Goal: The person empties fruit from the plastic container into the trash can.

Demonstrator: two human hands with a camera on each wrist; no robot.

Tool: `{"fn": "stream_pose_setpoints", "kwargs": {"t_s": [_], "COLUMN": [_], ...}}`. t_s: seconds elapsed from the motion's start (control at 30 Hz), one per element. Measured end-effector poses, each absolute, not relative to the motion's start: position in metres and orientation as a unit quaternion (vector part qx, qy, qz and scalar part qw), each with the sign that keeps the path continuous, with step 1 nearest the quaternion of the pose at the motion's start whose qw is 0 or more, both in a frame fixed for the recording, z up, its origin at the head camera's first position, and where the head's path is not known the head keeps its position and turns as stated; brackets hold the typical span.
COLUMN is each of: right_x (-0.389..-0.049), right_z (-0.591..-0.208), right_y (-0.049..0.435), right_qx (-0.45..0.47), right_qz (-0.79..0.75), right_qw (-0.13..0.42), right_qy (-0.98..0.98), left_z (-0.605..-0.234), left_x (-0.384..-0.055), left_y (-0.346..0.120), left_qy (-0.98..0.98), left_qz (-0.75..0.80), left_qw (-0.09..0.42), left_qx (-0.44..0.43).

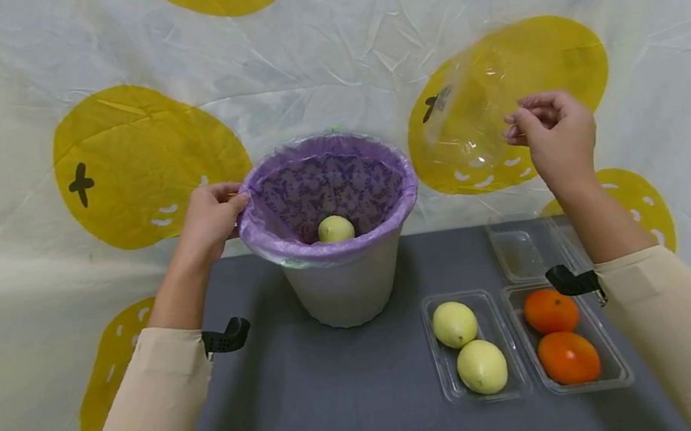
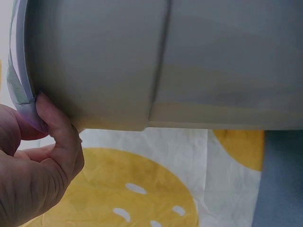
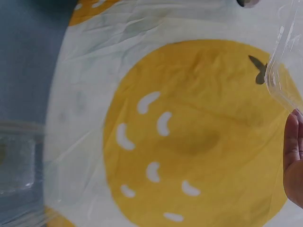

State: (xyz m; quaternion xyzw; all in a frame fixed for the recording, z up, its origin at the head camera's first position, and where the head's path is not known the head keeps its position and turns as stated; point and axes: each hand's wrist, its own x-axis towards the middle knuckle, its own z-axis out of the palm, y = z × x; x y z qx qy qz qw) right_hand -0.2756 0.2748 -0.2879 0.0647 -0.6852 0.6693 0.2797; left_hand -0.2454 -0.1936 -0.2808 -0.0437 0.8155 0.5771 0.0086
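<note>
I see a pale, tapering bin (image 1: pixel 350 291) standing upright on a dark table (image 1: pixel 323 410), its patterned purple liner (image 1: pixel 340 186) folded over the rim, which the left hand (image 1: pixel 209 219) pinches. A pale yellow fruit (image 1: pixel 335 228) sits inside. Rightward, the right hand (image 1: pixel 560 137) holds up a tilted, blurred clear plastic container (image 1: pixel 472 110).

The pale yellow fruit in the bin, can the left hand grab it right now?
Probably not: the left hand grips the purple-lined rim of the bin. If it let go, nothing seems to block the pale yellow fruit from above.
</note>
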Motion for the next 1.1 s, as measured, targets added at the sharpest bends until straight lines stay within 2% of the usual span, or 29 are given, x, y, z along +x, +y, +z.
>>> {"fn": "stream_pose_setpoints", "kwargs": {"t_s": [0.27, 0.57, 0.87, 1.1], "right_x": [-0.271, -0.268, -0.272, -0.274], "right_z": [-0.313, -0.351, -0.397, -0.418], "right_y": [0.294, 0.307, 0.312, 0.31], "right_qx": [0.048, 0.006, 0.032, 0.034], "right_qz": [0.645, 0.576, 0.496, 0.416], "right_qw": [0.272, 0.209, 0.143, 0.093], "right_qy": [-0.712, -0.79, -0.856, -0.904], "left_z": [-0.28, -0.28, -0.28, -0.279], "left_x": [-0.245, -0.244, -0.244, -0.244], "left_y": [-0.193, -0.192, -0.192, -0.191], "left_qy": [0.814, 0.813, 0.812, 0.815], "left_qz": [0.579, 0.581, 0.581, 0.578], "left_qw": [0.01, 0.01, 0.008, 0.009], "left_qx": [-0.049, -0.046, -0.046, -0.049]}}
